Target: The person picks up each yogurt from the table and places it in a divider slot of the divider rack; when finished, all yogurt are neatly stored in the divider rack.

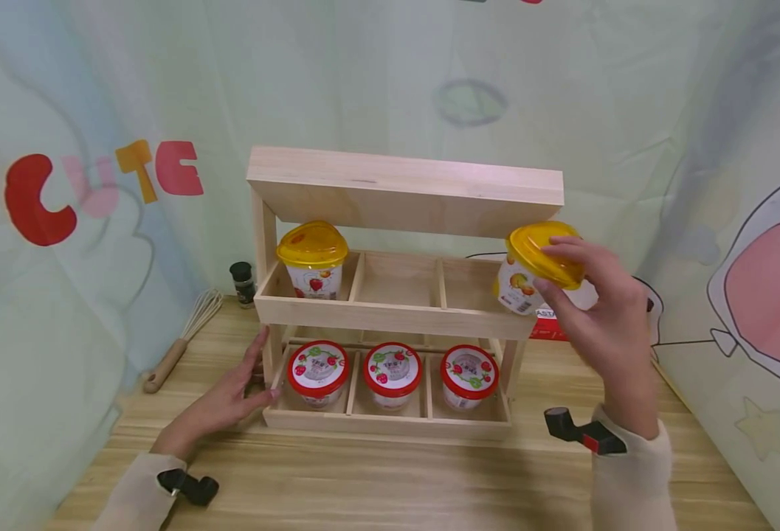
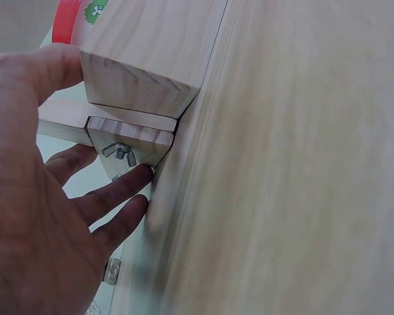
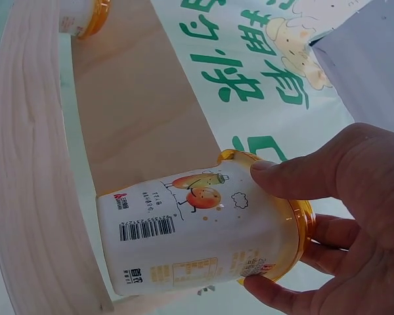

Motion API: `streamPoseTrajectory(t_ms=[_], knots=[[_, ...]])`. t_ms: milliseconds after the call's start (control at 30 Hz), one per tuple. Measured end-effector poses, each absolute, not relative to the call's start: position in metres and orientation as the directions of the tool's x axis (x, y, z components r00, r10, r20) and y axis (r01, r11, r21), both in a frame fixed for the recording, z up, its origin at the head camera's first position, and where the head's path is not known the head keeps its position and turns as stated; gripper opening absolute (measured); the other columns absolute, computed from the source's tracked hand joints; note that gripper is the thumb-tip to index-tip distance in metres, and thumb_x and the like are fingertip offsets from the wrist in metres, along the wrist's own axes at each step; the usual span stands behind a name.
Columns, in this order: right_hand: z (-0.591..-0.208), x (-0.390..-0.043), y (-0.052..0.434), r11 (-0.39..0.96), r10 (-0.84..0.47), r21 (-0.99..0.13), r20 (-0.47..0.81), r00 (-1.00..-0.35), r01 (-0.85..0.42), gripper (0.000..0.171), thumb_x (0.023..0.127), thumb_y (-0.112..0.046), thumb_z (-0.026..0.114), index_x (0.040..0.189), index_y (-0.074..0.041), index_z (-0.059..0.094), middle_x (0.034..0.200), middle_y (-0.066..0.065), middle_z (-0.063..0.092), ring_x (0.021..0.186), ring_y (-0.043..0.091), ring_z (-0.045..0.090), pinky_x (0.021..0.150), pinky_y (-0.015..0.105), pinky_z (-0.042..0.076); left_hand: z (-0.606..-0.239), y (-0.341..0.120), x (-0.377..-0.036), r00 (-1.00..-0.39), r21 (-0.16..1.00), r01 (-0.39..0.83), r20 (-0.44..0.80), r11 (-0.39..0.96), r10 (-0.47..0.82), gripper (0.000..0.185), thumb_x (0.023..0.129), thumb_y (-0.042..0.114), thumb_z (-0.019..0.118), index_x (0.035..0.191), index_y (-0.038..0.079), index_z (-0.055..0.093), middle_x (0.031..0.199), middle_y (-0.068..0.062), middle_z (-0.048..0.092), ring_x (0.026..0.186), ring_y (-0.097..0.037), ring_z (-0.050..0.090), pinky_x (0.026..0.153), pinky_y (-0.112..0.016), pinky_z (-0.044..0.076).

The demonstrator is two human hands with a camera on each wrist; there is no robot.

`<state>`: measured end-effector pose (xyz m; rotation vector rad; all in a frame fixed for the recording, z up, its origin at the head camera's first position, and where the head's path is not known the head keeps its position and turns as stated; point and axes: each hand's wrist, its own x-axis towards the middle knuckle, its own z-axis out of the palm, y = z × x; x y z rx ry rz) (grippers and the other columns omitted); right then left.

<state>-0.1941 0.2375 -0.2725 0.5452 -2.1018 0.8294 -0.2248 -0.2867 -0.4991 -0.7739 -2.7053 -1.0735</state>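
Observation:
My right hand [image 1: 605, 302] grips a yogurt cup [image 1: 521, 284] by its yellow lid, thumb at the front. The cup tilts at the right end of the wooden rack's [image 1: 396, 317] upper tier, fruit pictures and a barcode showing in the right wrist view. My left hand [image 1: 230, 405] holds the rack's lower left corner. In the left wrist view its thumb [image 2: 59, 65] lies against the tray end and its fingers spread by the upright with a wing nut [image 2: 120, 152]. Another yellow-lidded cup [image 1: 313, 265] stands in the upper left compartment.
Three red-lidded cups [image 1: 392, 369] sit in the lower tier's compartments. Left of the rack are a whisk [image 1: 180, 346] and a black-capped jar [image 1: 243, 284]. A red box [image 1: 549, 326] lies behind the right end. A printed curtain [image 1: 376, 74] surrounds the table.

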Motion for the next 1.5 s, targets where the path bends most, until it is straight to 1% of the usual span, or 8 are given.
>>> streamPoseTrajectory(t_ms=[167, 333, 667, 800, 1033, 1333, 1500], knots=[[-0.274, -0.197, 0.23, 0.657, -0.128, -0.374, 0.8, -0.586, -0.654, 0.044, 0.089, 0.006, 0.082, 0.131, -0.003, 0.073, 0.14, 0.014, 0.072, 0.13, 0.03, 0.064, 0.105, 0.007, 0.044, -0.501, -0.288, -0.225, -0.863, 0.61, 0.501, 0.294, 0.614, 0.412, 0.113, 0.098, 0.017, 0.076, 0.173, 0.02, -0.01, 0.162, -0.04, 0.039, 0.13, -0.052, 0.065, 0.101, -0.053, 0.059], [-0.274, -0.198, 0.221, 0.628, -0.132, -0.396, 0.794, -0.594, -0.67, 0.043, 0.091, 0.003, 0.082, 0.132, -0.005, 0.073, 0.143, 0.012, 0.071, 0.132, 0.028, 0.064, 0.106, 0.007, 0.045, -0.5, -0.288, -0.224, -0.863, 0.616, 0.5, 0.295, 0.608, 0.41, 0.114, 0.098, 0.016, 0.076, 0.173, 0.02, -0.01, 0.161, -0.039, 0.041, 0.129, -0.051, 0.065, 0.101, -0.055, 0.059], [-0.275, -0.205, 0.204, 0.559, -0.151, -0.415, 0.8, -0.58, -0.718, 0.04, 0.092, 0.001, 0.081, 0.131, -0.004, 0.073, 0.141, 0.012, 0.072, 0.13, 0.025, 0.065, 0.107, 0.009, 0.047, -0.498, -0.286, -0.221, -0.875, 0.639, 0.476, 0.274, 0.604, 0.4, 0.114, 0.099, 0.018, 0.076, 0.173, 0.023, -0.01, 0.163, -0.04, 0.038, 0.131, -0.054, 0.064, 0.101, -0.071, 0.054], [-0.276, -0.208, 0.197, 0.547, -0.159, -0.409, 0.806, -0.57, -0.731, 0.038, 0.093, -0.001, 0.081, 0.13, -0.004, 0.074, 0.141, 0.013, 0.072, 0.131, 0.026, 0.067, 0.108, 0.009, 0.047, -0.497, -0.286, -0.22, -0.878, 0.649, 0.469, 0.269, 0.599, 0.397, 0.114, 0.099, 0.019, 0.076, 0.173, 0.024, -0.011, 0.163, -0.041, 0.038, 0.13, -0.055, 0.064, 0.1, -0.074, 0.053], [-0.279, -0.212, 0.188, 0.521, -0.165, -0.418, 0.806, -0.568, -0.744, 0.037, 0.094, 0.001, 0.079, 0.13, -0.003, 0.073, 0.142, 0.013, 0.071, 0.133, 0.028, 0.066, 0.109, 0.01, 0.047, -0.498, -0.284, -0.221, -0.88, 0.652, 0.464, 0.262, 0.6, 0.396, 0.113, 0.1, 0.02, 0.075, 0.173, 0.025, -0.011, 0.163, -0.04, 0.038, 0.13, -0.054, 0.064, 0.101, -0.074, 0.053], [-0.282, -0.219, 0.177, 0.48, -0.179, -0.435, 0.802, -0.57, -0.762, 0.038, 0.092, 0.002, 0.081, 0.13, -0.002, 0.073, 0.141, 0.013, 0.071, 0.136, 0.027, 0.065, 0.11, 0.012, 0.048, -0.496, -0.282, -0.219, -0.884, 0.646, 0.457, 0.256, 0.612, 0.39, 0.112, 0.1, 0.02, 0.074, 0.173, 0.023, -0.011, 0.161, -0.041, 0.04, 0.13, -0.054, 0.064, 0.102, -0.072, 0.052], [-0.283, -0.221, 0.174, 0.487, -0.177, -0.433, 0.801, -0.572, -0.758, 0.039, 0.092, 0.001, 0.081, 0.13, -0.003, 0.073, 0.142, 0.013, 0.071, 0.136, 0.028, 0.065, 0.11, 0.012, 0.047, -0.497, -0.285, -0.22, -0.881, 0.632, 0.466, 0.263, 0.62, 0.393, 0.112, 0.1, 0.02, 0.074, 0.173, 0.023, -0.011, 0.161, -0.039, 0.042, 0.13, -0.051, 0.066, 0.103, -0.061, 0.057]])
